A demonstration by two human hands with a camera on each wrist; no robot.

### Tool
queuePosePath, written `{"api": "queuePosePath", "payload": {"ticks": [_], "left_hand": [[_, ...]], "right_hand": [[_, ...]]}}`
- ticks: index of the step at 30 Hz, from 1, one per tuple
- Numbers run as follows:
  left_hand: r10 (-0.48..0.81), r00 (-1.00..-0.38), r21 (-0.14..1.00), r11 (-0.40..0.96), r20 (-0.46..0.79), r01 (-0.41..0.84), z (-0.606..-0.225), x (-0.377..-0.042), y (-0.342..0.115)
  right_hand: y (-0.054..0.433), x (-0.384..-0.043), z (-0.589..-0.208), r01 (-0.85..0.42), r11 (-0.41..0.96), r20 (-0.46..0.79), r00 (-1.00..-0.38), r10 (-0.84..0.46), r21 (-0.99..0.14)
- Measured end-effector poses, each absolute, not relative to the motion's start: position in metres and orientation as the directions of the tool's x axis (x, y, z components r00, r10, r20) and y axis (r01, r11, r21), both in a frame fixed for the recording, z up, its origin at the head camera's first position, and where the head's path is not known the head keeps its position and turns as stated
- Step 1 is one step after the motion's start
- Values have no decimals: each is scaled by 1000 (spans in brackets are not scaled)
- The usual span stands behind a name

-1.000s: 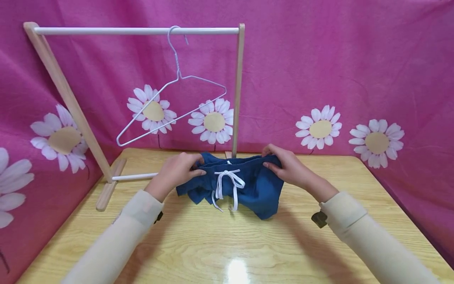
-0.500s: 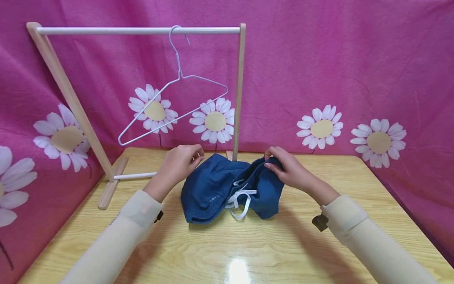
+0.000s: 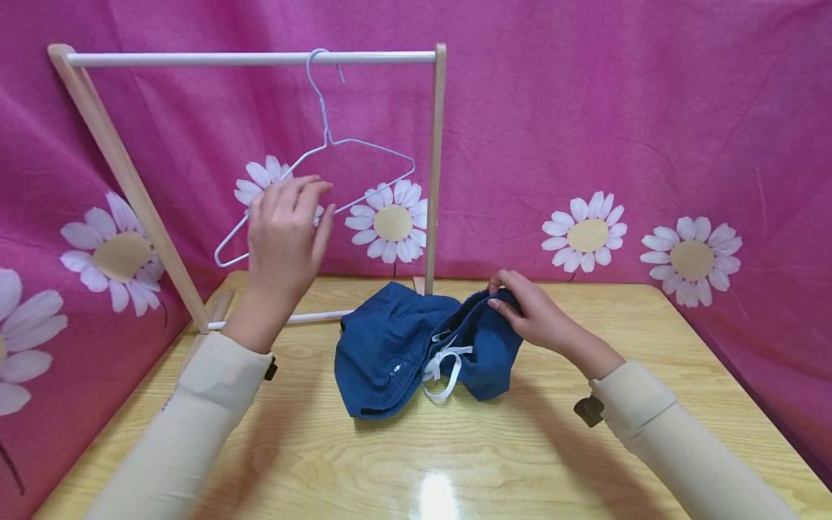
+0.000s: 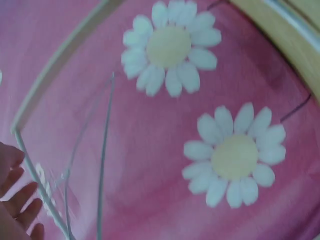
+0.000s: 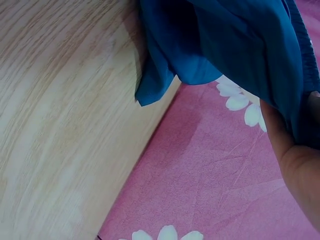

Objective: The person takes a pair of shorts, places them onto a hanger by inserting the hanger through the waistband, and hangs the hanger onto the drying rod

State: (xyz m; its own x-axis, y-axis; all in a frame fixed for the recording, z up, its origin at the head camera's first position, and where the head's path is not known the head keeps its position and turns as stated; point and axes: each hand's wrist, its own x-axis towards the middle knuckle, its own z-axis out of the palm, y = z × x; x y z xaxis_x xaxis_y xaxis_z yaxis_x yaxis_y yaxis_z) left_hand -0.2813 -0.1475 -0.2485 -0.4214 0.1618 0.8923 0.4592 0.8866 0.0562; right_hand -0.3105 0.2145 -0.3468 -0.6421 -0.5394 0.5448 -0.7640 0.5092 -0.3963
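Note:
Navy-blue shorts (image 3: 390, 339) with a white drawstring bow (image 3: 447, 368) slump on the table, their left part folded down. At the waistband's right end, my right hand (image 3: 536, 310) pinches the cloth and keeps that side raised; the right wrist view also has the shorts (image 5: 240, 45) held at the edge. My left hand (image 3: 286, 231) is lifted with fingers loosely bent, holding nothing, in front of the white wire hanger (image 3: 370, 148). In the left wrist view, fingers (image 4: 22, 200) appear beside the rack's bar, near the hanger (image 4: 105, 150). I cannot tell that they touch it.
The hanger hooks over the white top rail (image 3: 195, 59) of a wooden-sided rack (image 3: 130, 173) at the back left. A lower bar (image 3: 318, 316) runs just above the wooden table (image 3: 364, 469). Behind hangs a pink daisy-patterned cloth (image 3: 520, 130).
My left hand has let go of the waistband and risen up and left towards the hanger. The left half of the shorts has dropped onto the table. My right hand keeps its pinch.

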Motion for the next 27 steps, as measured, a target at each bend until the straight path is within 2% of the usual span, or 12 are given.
{"api": "queuePosePath", "payload": {"ticks": [3, 7, 13, 27], "left_hand": [[82, -434, 117, 904, 897, 411, -240, -281, -160], [17, -498, 186, 917, 867, 354, -238, -284, -174], [-64, -572, 315, 881, 818, 352, -233, -292, -186], [-126, -614, 470, 765, 779, 439, -220, -308, -191]], "right_hand": [[217, -310, -348, -768, 513, 551, -636, -541, -383], [220, -310, -348, -768, 518, 551, -635, -541, -377], [221, -308, -349, -764, 512, 539, -642, -545, -392], [225, -310, -354, -773, 507, 548, -630, -550, -380]]}}
